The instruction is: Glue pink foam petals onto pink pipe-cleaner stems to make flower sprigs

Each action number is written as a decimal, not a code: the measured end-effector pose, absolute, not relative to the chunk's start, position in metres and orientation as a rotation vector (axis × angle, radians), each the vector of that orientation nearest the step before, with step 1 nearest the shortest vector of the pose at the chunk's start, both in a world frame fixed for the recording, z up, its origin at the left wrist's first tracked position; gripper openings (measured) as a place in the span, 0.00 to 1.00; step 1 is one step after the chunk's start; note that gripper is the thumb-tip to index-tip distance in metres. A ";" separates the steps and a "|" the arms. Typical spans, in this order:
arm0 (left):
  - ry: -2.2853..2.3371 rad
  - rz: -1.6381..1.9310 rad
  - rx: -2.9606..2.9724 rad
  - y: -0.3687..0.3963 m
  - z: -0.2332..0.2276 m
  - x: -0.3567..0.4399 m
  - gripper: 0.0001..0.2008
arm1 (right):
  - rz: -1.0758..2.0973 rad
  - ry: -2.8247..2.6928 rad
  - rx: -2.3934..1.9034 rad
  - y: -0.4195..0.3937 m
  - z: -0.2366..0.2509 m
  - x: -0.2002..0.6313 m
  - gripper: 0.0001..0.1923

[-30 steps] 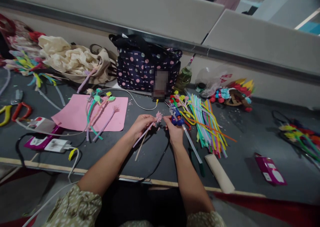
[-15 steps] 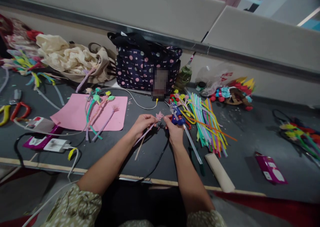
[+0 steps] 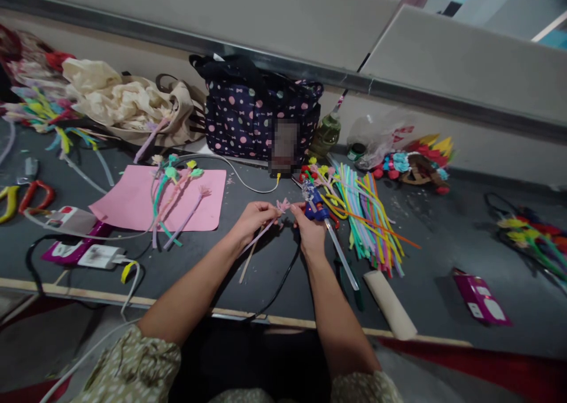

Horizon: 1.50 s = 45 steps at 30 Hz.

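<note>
Head view: left hand [image 3: 250, 220] pinches a pink pipe-cleaner flower [image 3: 266, 226] above the bench [image 3: 443, 243]; right hand [image 3: 310, 233], its grip closed on a blue glue gun [image 3: 315, 205], crowded by loose pipe cleaners [image 3: 367, 214], a black cable [image 3: 279, 288] beneath.

Two bare forearms come up from the bottom of the frame toward the middle. Left hand [image 3: 251, 218] and right hand [image 3: 310, 233] wear no gloves, rings, watch or bracelets that can be made out. Short sleeves end near the elbows at the bottom edge: olive-beige fabric with small white flecks, left sleeve [image 3: 133, 370] loose and creased, right sleeve [image 3: 361, 390] only partly in frame. Dark clothing between them, lower centre.
</note>
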<state>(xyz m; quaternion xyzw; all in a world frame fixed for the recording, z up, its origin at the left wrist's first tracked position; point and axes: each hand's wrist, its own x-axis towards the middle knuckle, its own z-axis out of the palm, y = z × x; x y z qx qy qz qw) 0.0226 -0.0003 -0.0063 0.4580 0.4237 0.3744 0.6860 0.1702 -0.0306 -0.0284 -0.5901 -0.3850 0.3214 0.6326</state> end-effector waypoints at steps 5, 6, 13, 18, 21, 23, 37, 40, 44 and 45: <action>0.962 0.832 1.013 0.000 -0.005 0.023 0.09 | 0.733 -0.870 -1.347 -0.031 -0.026 0.170 0.17; 0.962 0.832 1.012 -0.001 -0.005 0.023 0.09 | 0.736 -0.864 -1.344 -0.031 -0.026 0.170 0.18; 0.961 0.838 1.003 -0.002 -0.003 0.023 0.09 | 0.730 -0.853 -1.368 -0.031 -0.026 0.170 0.20; 0.974 0.826 0.957 0.000 -0.004 0.022 0.10 | 0.728 -0.819 -1.379 -0.032 -0.023 0.171 0.21; 0.982 0.819 0.911 0.001 -0.005 0.022 0.10 | 0.775 -0.816 -1.371 -0.032 -0.023 0.170 0.20; 0.984 0.827 0.896 0.001 -0.004 0.021 0.10 | 0.810 -0.808 -1.361 -0.032 -0.023 0.169 0.19; 0.977 0.853 0.924 0.000 -0.002 0.023 0.08 | 0.808 -0.757 -1.298 -0.032 -0.018 0.167 0.19; 0.985 0.843 0.903 0.000 -0.001 0.023 0.09 | 0.826 -0.771 -1.285 -0.033 -0.016 0.167 0.18; 0.982 0.833 0.868 0.001 -0.003 0.022 0.11 | 0.870 -0.840 -1.297 -0.034 -0.016 0.167 0.17; 0.982 0.833 0.862 0.002 -0.004 0.022 0.11 | 0.877 -0.857 -1.302 -0.033 -0.016 0.167 0.17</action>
